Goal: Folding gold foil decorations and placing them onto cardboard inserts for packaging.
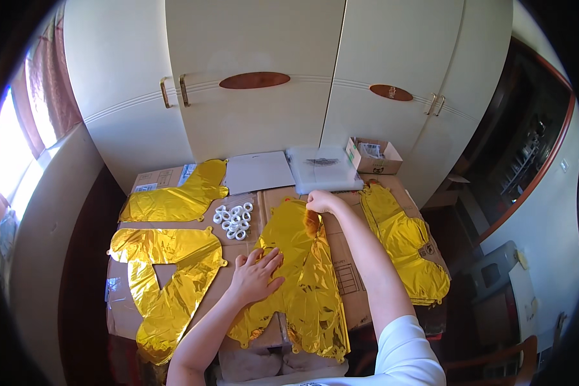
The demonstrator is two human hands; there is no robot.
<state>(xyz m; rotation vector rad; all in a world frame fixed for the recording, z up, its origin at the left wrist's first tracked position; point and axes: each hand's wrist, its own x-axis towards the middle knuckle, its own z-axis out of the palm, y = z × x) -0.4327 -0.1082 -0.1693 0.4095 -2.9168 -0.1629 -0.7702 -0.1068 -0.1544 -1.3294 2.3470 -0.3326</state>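
Flat gold foil balloons lie on a cardboard-covered table. Across the middle one [289,257], my left hand [257,276] rests with its fingers spread on the foil. At that balloon's far right edge, my right hand [321,201] is closed with its fingers curled in, pinching the foil; the fingertips are hidden. The shiny foil below it mirrors the hand. To the left lie another gold foil balloon [199,257] with a triangular gap and, farther back, a folded-looking one [180,196]. On the right side is a stack of gold foil balloons [402,248].
A pile of small white rolls [235,222] sits left of the middle balloon. Along the back are a grey board [260,172], a clear plastic packet [321,170] and a small open carton [379,166] with packets inside. Pale cupboards [251,38] rise behind the table.
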